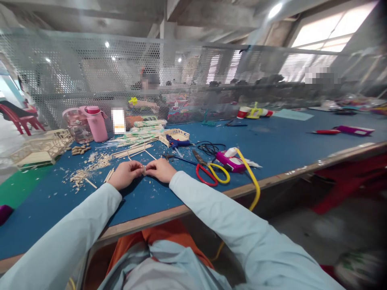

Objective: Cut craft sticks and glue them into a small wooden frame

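Observation:
My left hand (125, 174) and my right hand (161, 170) rest on the blue table (272, 149), fingertips pinched together on a small pale wooden piece (144, 169) between them. Both hands are closed round it. Loose wooden sticks (133, 151) lie just beyond my hands, and a heap of wood chips and offcuts (87, 169) lies to the left. Scissors with red and yellow handles (211, 171) lie right of my right hand.
A blue glue gun (177, 141), black cable, a pink-white device (232, 160) with a yellow hose, a pink bottle (96, 123), a clear jar and a stick model (42, 149) stand about. A mesh screen (211, 72) crosses the back; a person sits behind it.

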Action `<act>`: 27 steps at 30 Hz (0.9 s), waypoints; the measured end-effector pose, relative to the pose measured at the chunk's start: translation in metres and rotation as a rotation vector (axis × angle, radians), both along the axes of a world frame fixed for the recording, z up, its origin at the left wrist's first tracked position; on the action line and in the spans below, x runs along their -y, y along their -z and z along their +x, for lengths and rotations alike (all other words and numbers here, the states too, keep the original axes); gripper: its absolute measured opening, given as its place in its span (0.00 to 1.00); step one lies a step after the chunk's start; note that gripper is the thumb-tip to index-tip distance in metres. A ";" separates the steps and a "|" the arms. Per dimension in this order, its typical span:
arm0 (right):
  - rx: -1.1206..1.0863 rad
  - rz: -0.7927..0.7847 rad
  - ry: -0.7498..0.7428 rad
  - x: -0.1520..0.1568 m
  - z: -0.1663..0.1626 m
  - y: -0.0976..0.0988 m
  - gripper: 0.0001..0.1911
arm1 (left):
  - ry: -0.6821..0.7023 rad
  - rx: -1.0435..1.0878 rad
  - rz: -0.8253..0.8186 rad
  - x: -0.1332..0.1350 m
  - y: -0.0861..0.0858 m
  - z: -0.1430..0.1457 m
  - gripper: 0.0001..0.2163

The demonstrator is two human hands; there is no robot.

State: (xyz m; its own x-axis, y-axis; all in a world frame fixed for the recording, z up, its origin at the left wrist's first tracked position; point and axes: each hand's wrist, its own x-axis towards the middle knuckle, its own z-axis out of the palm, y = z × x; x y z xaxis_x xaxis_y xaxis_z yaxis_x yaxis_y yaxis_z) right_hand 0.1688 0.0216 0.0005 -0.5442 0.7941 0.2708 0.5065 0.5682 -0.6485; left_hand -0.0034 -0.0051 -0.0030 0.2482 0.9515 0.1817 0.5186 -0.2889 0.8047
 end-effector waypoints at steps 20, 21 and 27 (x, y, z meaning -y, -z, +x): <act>0.162 0.139 -0.043 -0.001 -0.001 -0.001 0.08 | -0.092 -0.219 0.089 0.006 -0.008 0.006 0.14; 0.162 0.138 -0.042 -0.001 -0.001 -0.001 0.08 | -0.086 -0.225 0.093 0.006 -0.008 0.006 0.14; 0.164 0.128 -0.024 -0.001 -0.001 0.000 0.08 | -0.070 -0.247 0.117 0.004 -0.006 0.006 0.14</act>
State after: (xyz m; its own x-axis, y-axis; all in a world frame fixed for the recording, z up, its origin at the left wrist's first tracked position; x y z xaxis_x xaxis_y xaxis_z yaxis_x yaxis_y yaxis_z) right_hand 0.1674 0.0223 0.0000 -0.6075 0.7453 0.2746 0.5849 0.6537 -0.4801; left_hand 0.0025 -0.0088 0.0029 0.2326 0.9441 0.2337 0.7169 -0.3288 0.6148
